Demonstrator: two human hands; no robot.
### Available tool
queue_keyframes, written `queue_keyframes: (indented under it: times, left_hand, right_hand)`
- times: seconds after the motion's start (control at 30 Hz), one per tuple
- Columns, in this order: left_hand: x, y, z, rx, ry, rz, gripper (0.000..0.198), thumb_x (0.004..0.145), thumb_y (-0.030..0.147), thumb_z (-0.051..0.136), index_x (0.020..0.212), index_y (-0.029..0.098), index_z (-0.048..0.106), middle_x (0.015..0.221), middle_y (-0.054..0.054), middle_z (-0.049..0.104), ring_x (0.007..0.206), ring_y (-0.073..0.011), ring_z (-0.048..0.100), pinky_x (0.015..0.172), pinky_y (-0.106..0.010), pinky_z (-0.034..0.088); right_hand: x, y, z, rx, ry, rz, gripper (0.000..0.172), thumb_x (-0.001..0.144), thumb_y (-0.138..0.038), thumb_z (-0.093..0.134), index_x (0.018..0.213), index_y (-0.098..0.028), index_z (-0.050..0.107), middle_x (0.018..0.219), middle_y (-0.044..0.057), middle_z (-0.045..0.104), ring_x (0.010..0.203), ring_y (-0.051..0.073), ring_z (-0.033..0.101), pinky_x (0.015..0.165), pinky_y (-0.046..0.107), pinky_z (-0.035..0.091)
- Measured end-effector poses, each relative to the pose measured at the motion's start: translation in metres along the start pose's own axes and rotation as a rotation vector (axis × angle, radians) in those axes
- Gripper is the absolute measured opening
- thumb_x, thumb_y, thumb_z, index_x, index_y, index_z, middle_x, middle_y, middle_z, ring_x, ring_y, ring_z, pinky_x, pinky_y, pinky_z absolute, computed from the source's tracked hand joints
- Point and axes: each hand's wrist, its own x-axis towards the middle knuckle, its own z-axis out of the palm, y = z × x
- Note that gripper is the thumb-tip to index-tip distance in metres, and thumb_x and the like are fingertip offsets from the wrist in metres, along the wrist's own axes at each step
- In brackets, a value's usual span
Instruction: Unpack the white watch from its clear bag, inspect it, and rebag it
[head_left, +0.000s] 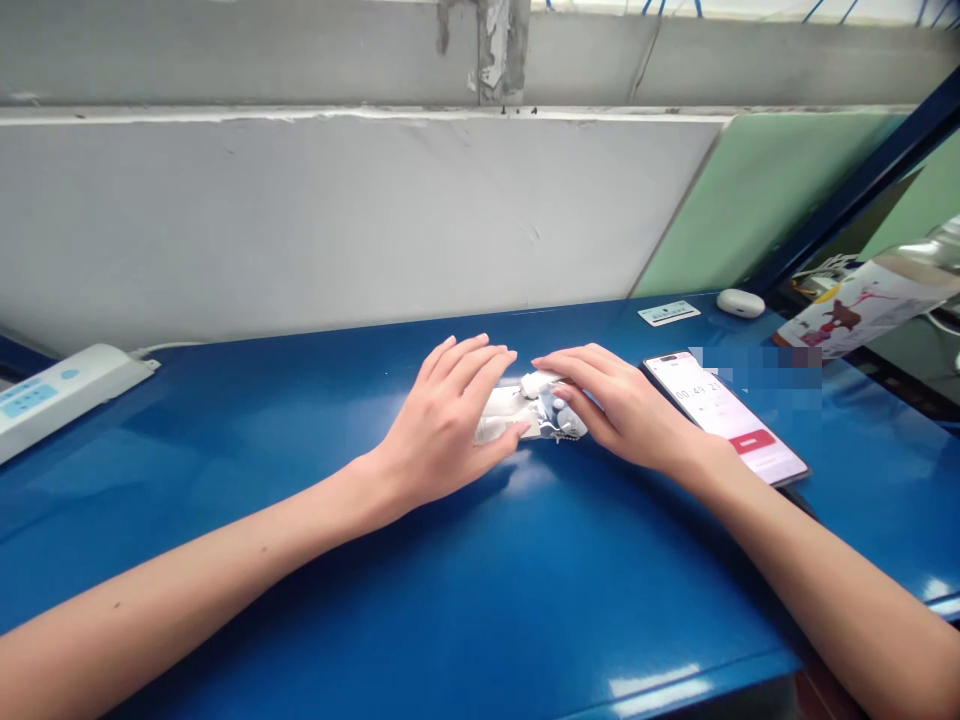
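Observation:
On the blue tabletop lies a small flat white item (517, 405), perhaps a clear packet or tray, with white and grey bits at its right end. My left hand (446, 425) is over its left side, fingers stretched out and thumb apart near its front edge; whether it touches the item I cannot tell. From the right, my right hand (611, 400) reaches over the other end with fingers bent and close together. A small white piece (535, 384) shows at those fingertips, seemingly pinched between them. The palms hide part of the item.
Right of my right hand lies a phone (731, 415) showing a timer. Behind it are a white card (669, 313) and a white earbud case (740, 303). A labelled bottle (862, 300) leans at far right. A power strip (71, 395) sits at left; a wall (337, 220) bounds the back.

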Motion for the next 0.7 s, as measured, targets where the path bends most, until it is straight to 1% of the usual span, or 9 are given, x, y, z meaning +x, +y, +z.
queue_keyframes:
  times: [0.1,0.2,0.27,0.33,0.37,0.43,0.53,0.63,0.7]
  left_hand:
    - [-0.001,0.001,0.001,-0.036,-0.044,0.018,0.039,0.093,0.026,0.06,0.128,0.011,0.055,0.126,-0.018,0.067,0.124,-0.0335,0.06,0.108,-0.054,0.044]
    - [0.0,0.003,0.001,-0.167,-0.056,0.032,0.021,0.1,0.018,0.048,0.116,0.013,0.062,0.112,-0.012,0.072,0.117,-0.0284,0.063,0.104,-0.05,0.048]
    - [0.002,0.007,0.0,-0.316,-0.05,0.008,0.021,0.102,0.016,0.044,0.105,0.015,0.065,0.099,-0.008,0.074,0.111,-0.0245,0.066,0.107,-0.048,0.046]
    - [0.004,0.014,-0.003,-0.491,-0.044,-0.098,0.025,0.103,0.019,0.043,0.095,0.016,0.067,0.086,-0.004,0.072,0.099,-0.0213,0.069,0.107,-0.045,0.046]
    - [0.006,0.018,-0.006,-0.581,-0.059,-0.204,0.026,0.104,0.022,0.043,0.096,0.016,0.067,0.088,-0.005,0.072,0.098,-0.0211,0.069,0.1,-0.041,0.05]
    - [0.008,0.026,-0.01,-0.78,-0.086,-0.412,0.026,0.103,0.029,0.045,0.102,0.016,0.068,0.098,-0.006,0.073,0.094,-0.021,0.069,0.088,-0.037,0.054]
    - [0.012,0.033,-0.013,-1.217,-0.228,-0.633,0.031,0.102,0.038,0.048,0.102,0.015,0.069,0.1,-0.009,0.074,0.1,-0.0235,0.07,0.094,-0.038,0.053]
    - [0.015,0.033,-0.013,-1.585,-0.377,-0.806,0.033,0.1,0.042,0.053,0.106,0.013,0.069,0.098,-0.012,0.075,0.102,-0.0268,0.071,0.097,-0.043,0.052]
    - [0.015,0.031,-0.012,-1.729,-0.389,-0.885,0.032,0.099,0.041,0.057,0.109,0.013,0.068,0.1,-0.014,0.075,0.105,-0.0283,0.07,0.1,-0.045,0.05]
  right_hand:
    - [0.0,-0.01,0.001,0.108,0.108,0.019,0.024,0.1,-0.025,0.051,0.12,-0.017,0.061,0.111,0.012,0.073,0.096,0.024,0.069,0.084,0.04,0.055]
    - [0.002,-0.017,-0.001,0.257,0.252,0.156,0.017,0.09,-0.031,0.068,0.104,-0.021,0.067,0.093,0.005,0.076,0.078,0.019,0.069,0.07,0.032,0.055]
    - [0.008,-0.022,-0.003,0.381,0.339,0.257,0.017,0.081,-0.035,0.078,0.088,-0.022,0.069,0.077,0.0,0.072,0.064,0.015,0.064,0.058,0.028,0.05]
    - [0.02,-0.026,-0.005,0.534,0.382,0.327,0.021,0.075,-0.038,0.083,0.077,-0.022,0.068,0.068,-0.002,0.067,0.058,0.013,0.059,0.054,0.027,0.047]
    - [0.027,-0.028,-0.005,0.617,0.384,0.352,0.023,0.074,-0.04,0.083,0.073,-0.021,0.068,0.066,-0.002,0.066,0.058,0.013,0.058,0.054,0.027,0.047]
    - [0.043,-0.03,-0.004,0.784,0.355,0.407,0.027,0.079,-0.046,0.077,0.07,-0.021,0.07,0.066,-0.001,0.066,0.06,0.013,0.06,0.057,0.028,0.049]
    - [0.065,-0.031,0.004,1.019,0.198,0.487,0.036,0.085,-0.055,0.068,0.08,-0.02,0.075,0.072,0.002,0.069,0.069,0.015,0.065,0.065,0.029,0.053]
    - [0.079,-0.03,0.014,1.25,0.03,0.53,0.035,0.091,-0.053,0.061,0.092,-0.021,0.075,0.105,0.007,0.076,0.102,0.021,0.068,0.087,0.034,0.055]
    - [0.083,-0.029,0.02,1.434,-0.07,0.548,0.036,0.095,-0.053,0.054,0.102,-0.023,0.073,0.116,0.007,0.074,0.109,0.023,0.067,0.096,0.039,0.054]
